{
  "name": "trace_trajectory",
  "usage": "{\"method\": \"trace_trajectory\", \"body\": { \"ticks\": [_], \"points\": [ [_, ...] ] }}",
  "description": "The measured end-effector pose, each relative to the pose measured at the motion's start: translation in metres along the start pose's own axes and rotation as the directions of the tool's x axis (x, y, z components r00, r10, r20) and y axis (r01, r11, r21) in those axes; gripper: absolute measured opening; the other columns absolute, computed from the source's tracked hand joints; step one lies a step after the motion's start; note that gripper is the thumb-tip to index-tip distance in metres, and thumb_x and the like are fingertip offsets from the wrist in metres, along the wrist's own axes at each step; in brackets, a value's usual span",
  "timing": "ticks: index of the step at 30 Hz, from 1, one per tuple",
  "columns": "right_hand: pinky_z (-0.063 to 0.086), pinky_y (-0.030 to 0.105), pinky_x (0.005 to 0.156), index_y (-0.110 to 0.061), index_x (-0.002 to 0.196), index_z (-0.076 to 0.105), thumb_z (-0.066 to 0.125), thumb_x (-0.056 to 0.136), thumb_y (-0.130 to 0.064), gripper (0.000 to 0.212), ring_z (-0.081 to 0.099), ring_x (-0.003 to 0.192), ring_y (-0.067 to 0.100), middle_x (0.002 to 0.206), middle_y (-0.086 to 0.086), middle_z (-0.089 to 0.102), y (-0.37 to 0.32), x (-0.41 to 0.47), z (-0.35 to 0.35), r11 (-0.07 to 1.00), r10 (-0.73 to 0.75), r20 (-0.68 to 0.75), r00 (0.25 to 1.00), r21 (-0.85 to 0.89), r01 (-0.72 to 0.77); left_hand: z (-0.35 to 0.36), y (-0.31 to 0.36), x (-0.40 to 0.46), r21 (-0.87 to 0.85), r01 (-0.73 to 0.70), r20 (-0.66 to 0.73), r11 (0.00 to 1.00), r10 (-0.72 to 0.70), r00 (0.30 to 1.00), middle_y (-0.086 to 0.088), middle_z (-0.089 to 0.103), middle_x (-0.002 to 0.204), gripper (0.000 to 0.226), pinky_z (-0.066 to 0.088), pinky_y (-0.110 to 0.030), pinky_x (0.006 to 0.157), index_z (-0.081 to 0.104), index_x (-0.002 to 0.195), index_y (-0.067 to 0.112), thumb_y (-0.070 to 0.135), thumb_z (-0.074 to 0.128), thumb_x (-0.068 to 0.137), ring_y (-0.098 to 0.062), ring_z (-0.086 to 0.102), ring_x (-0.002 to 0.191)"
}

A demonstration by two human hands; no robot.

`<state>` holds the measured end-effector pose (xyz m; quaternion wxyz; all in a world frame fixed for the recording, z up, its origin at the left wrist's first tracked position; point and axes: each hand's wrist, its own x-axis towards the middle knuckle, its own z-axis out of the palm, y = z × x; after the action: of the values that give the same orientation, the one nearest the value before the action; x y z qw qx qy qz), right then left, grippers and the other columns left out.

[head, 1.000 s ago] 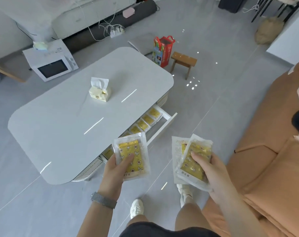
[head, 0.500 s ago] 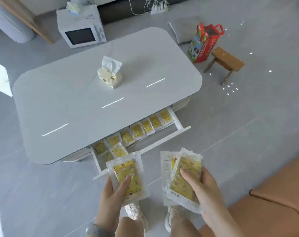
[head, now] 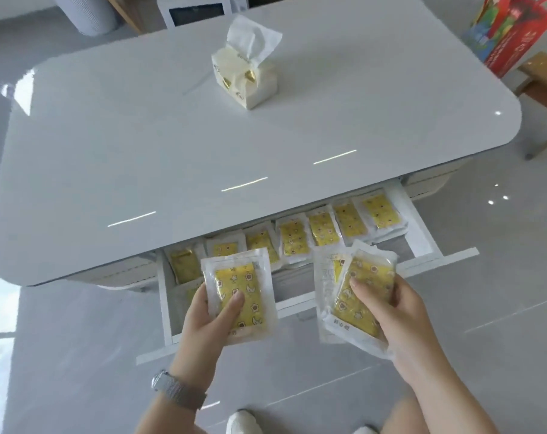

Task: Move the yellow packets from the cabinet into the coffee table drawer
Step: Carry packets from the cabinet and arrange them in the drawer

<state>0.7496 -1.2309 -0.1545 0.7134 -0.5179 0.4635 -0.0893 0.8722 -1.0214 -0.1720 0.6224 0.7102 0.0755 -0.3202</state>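
Head view is looking straight down at the glossy white rounded coffee table (head: pixel 203 145) with its white pull-out drawer (head: pixel 422 227) open toward the person. Progress looks decent: a row of clear-wrapped yellow patterned packets (head: pixel 324 228) already lies along the back of the drawer, roughly seven that I can count, plus maybe one more at the left end partly hidden.

What's left, as far as I can see: the left hand (head: pixel 203 327) grips one yellow packet in a clear wrapper (head: pixel 237 292), thumb curled over the front and fingers behind it, held just above the drawer's left end. The right hand (head: pixel 397 314) pinches a small stack of similar packets (head: pixel 356 296), at least two, over the drawer's front rail.

So I'd say we're in the drop-off step for this batch. The cabinet isn't in view, so no idea how many remain there. Front half of the drawer has room.
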Motion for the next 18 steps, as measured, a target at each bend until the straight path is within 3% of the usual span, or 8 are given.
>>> {"method": "trace_trajectory", "body": {
  "ticks": [2, 6, 9, 14, 18],
  "points": [
    [0.056, 0.028, 0.071, -0.018, 0.101, 0.068, 0.074, 0.082, -0.017, 0.019, 0.073, 0.086, 0.014, 0.094, 0.000, 0.076, 0.021, 0.032, 0.014, 0.997, -0.047, 0.068, 0.997, -0.062, 0.052, -0.006, -0.021, 0.031, -0.010, -0.027, -0.041, 1.000, 0.026, 0.999, -0.011, 0.073, 0.107, 0.026, 0.058, -0.040, 0.083, 0.061, 0.115, 0.010, 0.014, 0.063, 0.089, -0.028, 0.071, 0.097],
    [0.056, 0.034, 0.079, -0.021, 0.103, 0.067, 0.074, 0.083, -0.020, 0.022, 0.072, 0.090, 0.014, 0.096, -0.002, 0.076, 0.047, 0.079, 0.044, 0.972, -0.162, 0.205, 0.965, -0.134, 0.192, -0.019, -0.048, 0.077, -0.072, -0.081, -0.099, 0.994, 0.074, 0.992, -0.011, 0.073, 0.106, 0.027, 0.056, -0.044, 0.084, 0.061, 0.117, 0.009, 0.016, 0.063, 0.091, -0.028, 0.071, 0.097],
    [0.056, 0.031, 0.077, -0.022, 0.104, 0.066, 0.074, 0.084, -0.019, 0.022, 0.072, 0.088, 0.011, 0.095, -0.005, 0.076, 0.050, 0.104, 0.059, 0.958, -0.214, 0.243, 0.946, -0.136, 0.252, -0.026, -0.053, 0.094, -0.090, -0.152, -0.107, 0.984, 0.142, 0.984, -0.012, 0.073, 0.106, 0.026, 0.057, -0.043, 0.084, 0.060, 0.116, 0.009, 0.015, 0.063, 0.091, -0.028, 0.071, 0.096],
    [0.056, 0.033, 0.080, -0.019, 0.106, 0.066, 0.074, 0.084, -0.022, 0.023, 0.073, 0.087, 0.011, 0.095, -0.004, 0.076, 0.057, 0.127, 0.088, 0.944, -0.216, 0.347, 0.913, -0.166, 0.287, -0.033, -0.064, 0.095, -0.164, -0.218, -0.097, 0.962, 0.204, 0.974, -0.012, 0.073, 0.106, 0.026, 0.059, -0.040, 0.079, 0.061, 0.117, 0.010, 0.015, 0.062, 0.091, -0.028, 0.071, 0.096],
    [0.055, 0.038, 0.087, -0.016, 0.107, 0.067, 0.075, 0.083, -0.026, 0.027, 0.073, 0.090, 0.015, 0.094, -0.002, 0.076, 0.083, 0.133, 0.100, 0.949, -0.121, 0.359, 0.925, -0.232, 0.214, -0.041, -0.074, 0.089, -0.198, -0.258, -0.164, 0.945, 0.228, 0.960, -0.012, 0.073, 0.105, 0.025, 0.058, -0.044, 0.081, 0.062, 0.115, 0.009, 0.015, 0.063, 0.091, -0.028, 0.072, 0.095]
  ]
}}
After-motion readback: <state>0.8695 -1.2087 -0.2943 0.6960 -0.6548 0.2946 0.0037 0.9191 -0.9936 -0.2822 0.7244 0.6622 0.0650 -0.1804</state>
